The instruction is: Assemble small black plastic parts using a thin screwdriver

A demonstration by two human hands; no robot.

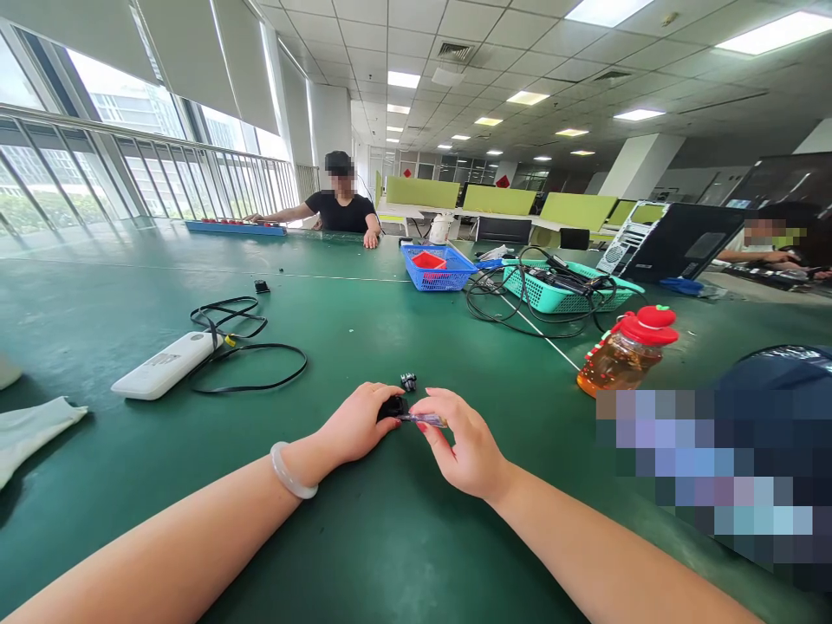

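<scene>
Close in front of me on the green table (364, 537), my left hand (357, 422) grips a small black part (393, 406); its exact kind is hard to make out. A pale bangle (290, 471) circles the left wrist. Between its thumb and fingers, my right hand (463, 442) holds a small screwdriver (425, 419) with a see-through handle. The screwdriver lies nearly level, its tip pointing left at the black part; whether it touches is too small to tell. Just beyond the fingers sits a small black and silver piece (408, 381).
A white power strip (165, 366) with its black cord lies to the left. Ahead are a blue basket (442, 277), a teal basket (552, 299) with cables, and a computer case (682, 247). A red-lidded bottle (620, 355) stands right. Another person (341, 208) sits across the table.
</scene>
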